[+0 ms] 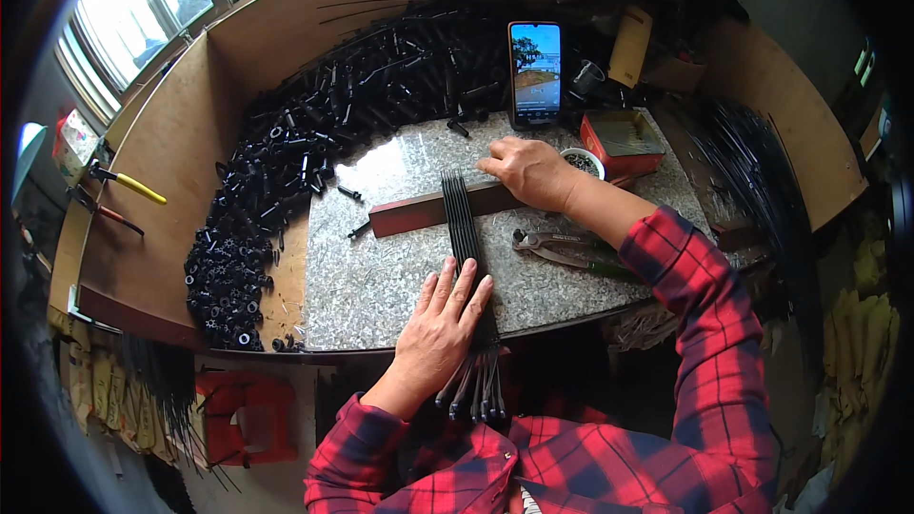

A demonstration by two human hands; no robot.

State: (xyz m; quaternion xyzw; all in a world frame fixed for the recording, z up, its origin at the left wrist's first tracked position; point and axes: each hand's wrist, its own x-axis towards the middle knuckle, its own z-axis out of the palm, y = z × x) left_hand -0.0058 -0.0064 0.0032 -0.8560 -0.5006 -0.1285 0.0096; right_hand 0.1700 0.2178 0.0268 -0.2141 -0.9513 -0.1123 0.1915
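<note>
My left hand lies flat with its fingers stretched out, resting on a row of thin black rods. The rods lie side by side across a dark red bar, and their knobbed ends hang past the near edge of the speckled stone slab. My right hand is closed in a pinch above the bar, to the right of the rods' far tips. Whatever its fingers hold is hidden or too small to make out. Just right of it stands a white cup of small metal pieces.
Pincers lie right of the rods. A phone stands upright at the back, near an open red box. Black plastic parts are heaped left and behind. More black rods lie right. Pliers hang on the wooden rim.
</note>
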